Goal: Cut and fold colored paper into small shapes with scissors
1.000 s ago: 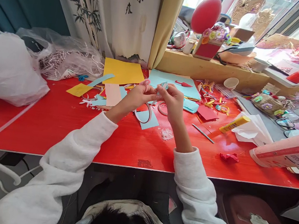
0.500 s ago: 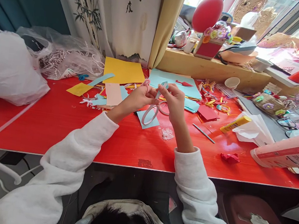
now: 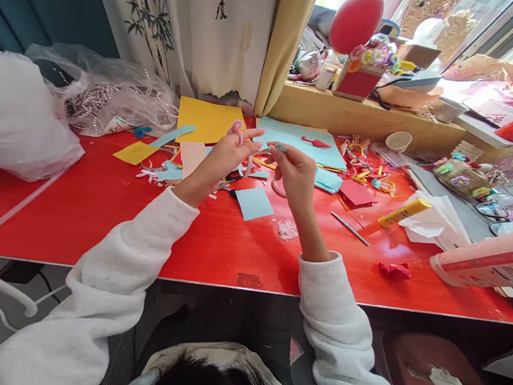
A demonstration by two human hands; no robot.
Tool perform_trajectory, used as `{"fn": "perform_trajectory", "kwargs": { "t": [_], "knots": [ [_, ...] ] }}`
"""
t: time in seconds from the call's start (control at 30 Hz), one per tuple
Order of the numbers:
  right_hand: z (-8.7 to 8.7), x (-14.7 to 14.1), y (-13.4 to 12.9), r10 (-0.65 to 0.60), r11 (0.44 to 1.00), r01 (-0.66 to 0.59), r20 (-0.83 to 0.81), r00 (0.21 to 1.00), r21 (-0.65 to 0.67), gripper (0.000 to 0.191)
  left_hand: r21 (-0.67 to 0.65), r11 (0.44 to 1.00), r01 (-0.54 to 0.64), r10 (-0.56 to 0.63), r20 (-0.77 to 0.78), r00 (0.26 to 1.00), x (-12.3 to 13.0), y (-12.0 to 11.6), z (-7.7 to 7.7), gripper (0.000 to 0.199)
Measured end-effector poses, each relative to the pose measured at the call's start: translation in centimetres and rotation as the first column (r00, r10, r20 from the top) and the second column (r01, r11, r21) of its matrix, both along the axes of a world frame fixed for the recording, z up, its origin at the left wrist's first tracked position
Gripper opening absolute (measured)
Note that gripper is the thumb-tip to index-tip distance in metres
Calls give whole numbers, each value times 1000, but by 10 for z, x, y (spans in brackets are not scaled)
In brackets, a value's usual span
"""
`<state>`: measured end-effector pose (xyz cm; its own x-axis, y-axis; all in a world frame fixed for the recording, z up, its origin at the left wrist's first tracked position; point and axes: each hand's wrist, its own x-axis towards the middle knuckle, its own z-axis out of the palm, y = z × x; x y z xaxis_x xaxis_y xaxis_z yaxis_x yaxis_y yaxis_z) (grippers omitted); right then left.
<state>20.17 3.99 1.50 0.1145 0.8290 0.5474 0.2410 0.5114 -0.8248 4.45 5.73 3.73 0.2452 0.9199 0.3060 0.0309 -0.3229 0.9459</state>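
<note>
My left hand [image 3: 220,162] is raised over the table with index finger and thumb stretched out. A pink loop [image 3: 236,129] sits at its fingers; how it is fixed there I cannot tell. Just to the right, my right hand [image 3: 297,169] pinches a small blue piece of paper [image 3: 280,147] between thumb and fingertips. The two hands are close, with a narrow gap between their fingertips. Beneath them lies a light blue paper square [image 3: 254,204], with a dark pointed thing at its left edge. A ring [image 3: 278,187] is partly covered by my right hand.
Yellow [image 3: 209,119] and blue sheets [image 3: 286,133] lie at the back. Red paper [image 3: 358,193], a thin stick [image 3: 349,228], a yellow glue stick [image 3: 405,213] and a pink bottle [image 3: 492,256] are on the right. A plastic bag [image 3: 15,115] bulges on the left.
My left hand has moved slightly left and spread its fingers. The pale looped strip that hung between the hands is gone from there. My right hand still pinches the blue piece.
</note>
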Motion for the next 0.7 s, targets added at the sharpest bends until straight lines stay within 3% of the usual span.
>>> {"fn": "perform_trajectory", "kwargs": {
  "t": [0.1,0.13,0.23,0.3,0.37,0.53,0.7],
  "knots": [
    [0,0,1,-25,1000,24,-44,999,-10,32,-22,987,-157,157,2,988,-3,3,1,15],
    [0,1,1,-30,999,29,-50,998,-16,33,-50,983,-179,179,-3,984,-3,2,1,22],
    [0,0,-1,-17,999,17,-3,1000,-27,35,-214,975,-62,52,-51,997,-4,-3,3,45],
    [1,-2,-4,-8,1000,8,71,997,10,33,-331,941,73,-91,-38,995,-2,-7,3,49],
    [2,-4,-8,-21,997,9,176,984,74,31,-386,907,170,-159,61,985,0,-7,2,47],
    [3,-9,-16,-93,982,7,453,886,187,31,-366,897,247,-106,365,925,0,0,-2,24],
    [-2,-8,-16,-118,972,-39,629,769,231,34,-355,917,183,-47,360,932,-4,2,-1,11]
  ]
}}
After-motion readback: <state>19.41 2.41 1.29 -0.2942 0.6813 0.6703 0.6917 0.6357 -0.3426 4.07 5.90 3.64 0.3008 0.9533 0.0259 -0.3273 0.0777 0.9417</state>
